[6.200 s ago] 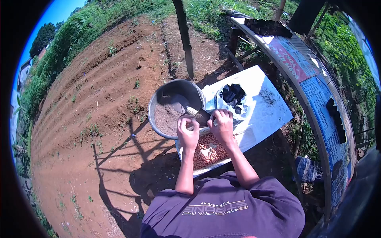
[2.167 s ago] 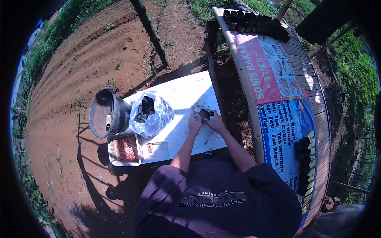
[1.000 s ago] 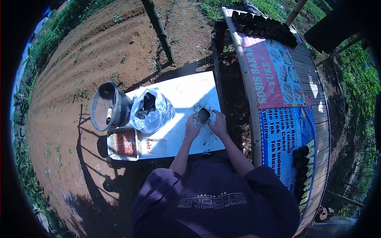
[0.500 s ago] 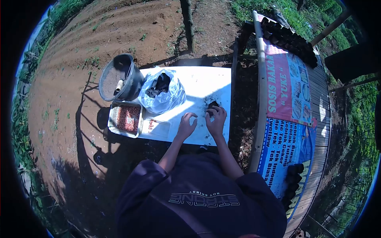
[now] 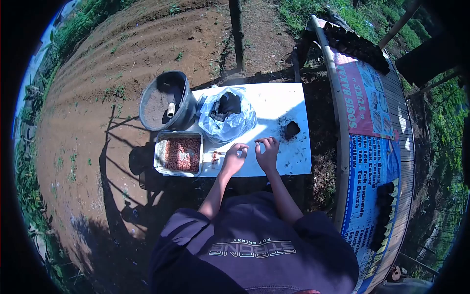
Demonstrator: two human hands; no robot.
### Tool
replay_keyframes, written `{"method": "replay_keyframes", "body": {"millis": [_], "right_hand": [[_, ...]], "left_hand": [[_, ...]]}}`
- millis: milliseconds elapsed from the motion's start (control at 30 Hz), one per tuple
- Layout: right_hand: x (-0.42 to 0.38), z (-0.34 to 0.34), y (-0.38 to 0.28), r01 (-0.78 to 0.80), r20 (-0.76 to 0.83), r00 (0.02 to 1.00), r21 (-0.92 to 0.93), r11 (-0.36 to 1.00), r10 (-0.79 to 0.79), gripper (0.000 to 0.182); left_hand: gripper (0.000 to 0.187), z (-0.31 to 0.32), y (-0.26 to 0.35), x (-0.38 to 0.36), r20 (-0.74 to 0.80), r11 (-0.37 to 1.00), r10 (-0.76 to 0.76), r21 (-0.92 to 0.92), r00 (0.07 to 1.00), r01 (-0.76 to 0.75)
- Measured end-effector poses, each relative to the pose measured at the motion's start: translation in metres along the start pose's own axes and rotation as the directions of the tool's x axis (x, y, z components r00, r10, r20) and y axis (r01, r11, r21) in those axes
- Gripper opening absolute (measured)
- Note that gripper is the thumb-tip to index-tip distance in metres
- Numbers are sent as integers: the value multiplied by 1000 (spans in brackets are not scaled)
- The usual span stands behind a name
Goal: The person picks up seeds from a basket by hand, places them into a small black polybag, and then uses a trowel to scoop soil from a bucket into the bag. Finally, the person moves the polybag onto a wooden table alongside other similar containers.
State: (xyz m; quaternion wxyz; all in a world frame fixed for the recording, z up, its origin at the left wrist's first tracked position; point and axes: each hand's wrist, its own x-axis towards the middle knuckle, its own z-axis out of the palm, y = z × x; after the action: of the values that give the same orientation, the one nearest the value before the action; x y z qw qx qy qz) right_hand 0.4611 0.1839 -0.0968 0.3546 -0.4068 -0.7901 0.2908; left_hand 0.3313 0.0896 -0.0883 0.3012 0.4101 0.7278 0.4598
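My left hand is over the near edge of the white table. Its fingers curl round toward the thumb in a pinch; anything between the tips is too small to make out. Close beside it on the right is my right hand, its fingers bent but apart, with nothing visible in them. A black pot of dark soil stands beyond and right of my right hand, apart from it, with soil crumbs scattered around. Just left of my left hand, a few small reddish pieces lie on the table.
A pale tray holds many small reddish pieces. Behind it stands a dark bucket of soil with a pale-handled tool. A clear plastic bag contains black material. Black pots line the bannered bamboo bench at right.
My right hand has come away from the black pot, leftward toward my left hand. The view has shifted, so the table and its contents appear further right.
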Motion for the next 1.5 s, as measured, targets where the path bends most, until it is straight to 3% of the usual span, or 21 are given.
{"method": "replay_keyframes", "body": {"millis": [233, 367, 400, 500, 533, 567, 933, 1033, 1133, 1267, 1367, 1500], "right_hand": [[-40, 54, -59, -16, 41, 999, 8, 1000, 16, 11], [-49, 67, -84, -55, 69, 996, 6, 998, 54, 12], [-50, 69, -87, -54, 70, 996, 5, 999, 53, 12], [-49, 75, -95, -38, 83, 996, 18, 999, 37, 13], [-47, 76, -96, -30, 90, 996, 25, 999, 28, 14], [-46, 78, -99, -22, 96, 995, 32, 999, 19, 14], [-21, 76, -101, -6, 231, 973, 65, 998, -9, 17], [-10, 64, -101, -21, 279, 960, 66, 998, 2, 17], [-8, 56, -97, -49, 275, 961, 80, 996, 25, 17], [-15, 49, -89, -90, 305, 950, 51, 995, 70, 15], [-21, 61, -77, -96, 296, 953, 107, 990, 60, 15], [-24, 72, -89, -117, 326, 942, 94, 989, 81, 15]], "left_hand": [[10, -71, -44, -22, -57, 993, 115, -24, 992, -116], [14, -102, -48, -25, -6, 999, -21, -48, 1000, 21], [16, -107, -53, -24, -34, 999, 35, -25, 999, -36], [16, -120, -58, -27, -28, 998, -2, -66, 1000, 0], [15, -125, -50, -31, -80, 991, 132, -3, 988, -132], [15, -128, -51, -32, -97, 991, 130, -4, 987, -131], [17, -131, -51, -17, -205, 995, 101, 43, 974, -94], [17, -120, -49, -13, -182, 996, 64, -49, 981, -74], [17, -113, -50, -5, -122, 995, 90, 41, 988, -86], [18, -100, -41, -8, -80, 998, -37, -60, 996, 32], [17, -97, -50, -14, -107, 996, 11, -88, 994, -20], [15, -110, -61, -26, -92, 987, -104, -132, 990, 91]]}}
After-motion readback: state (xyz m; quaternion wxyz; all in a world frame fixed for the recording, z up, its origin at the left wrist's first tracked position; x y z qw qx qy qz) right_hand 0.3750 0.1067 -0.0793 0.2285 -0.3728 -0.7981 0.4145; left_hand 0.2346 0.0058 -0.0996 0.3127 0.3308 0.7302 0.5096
